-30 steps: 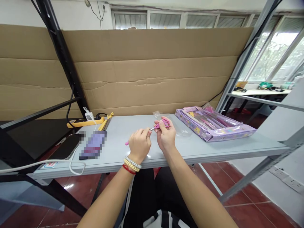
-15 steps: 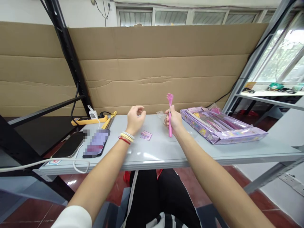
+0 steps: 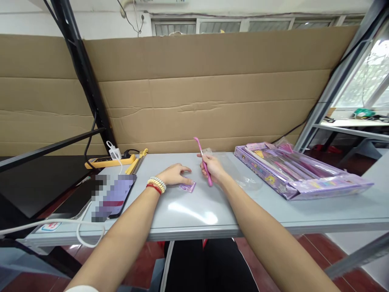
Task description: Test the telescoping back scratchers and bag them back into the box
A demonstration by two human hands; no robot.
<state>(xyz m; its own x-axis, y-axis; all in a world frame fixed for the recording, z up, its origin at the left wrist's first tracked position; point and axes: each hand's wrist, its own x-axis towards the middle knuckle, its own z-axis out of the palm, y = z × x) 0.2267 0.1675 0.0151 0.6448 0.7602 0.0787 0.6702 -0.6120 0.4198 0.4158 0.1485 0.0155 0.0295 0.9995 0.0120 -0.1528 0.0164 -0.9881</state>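
My right hand (image 3: 212,168) is closed around a slim pink pen (image 3: 204,162), which stands tilted with its top leaning left. My left hand (image 3: 175,174) lies flat on the grey table (image 3: 197,211), fingers stretched out, their tips resting on a small purple card (image 3: 187,186). Bead and cord bracelets circle my left wrist. The two hands are a short way apart near the middle of the table.
A purple stationery box (image 3: 291,172) lies at the right, with clear plastic wrap (image 3: 247,180) beside it. A phone (image 3: 114,194), a black device, a white cable and a yellow power strip (image 3: 107,162) sit at the left. Cardboard sheets line the back; a black frame stands left.
My left hand dropped from the air onto the purple card. My right hand lowered and tilted the pink pen leftward. Earlier both hands held the pen together.
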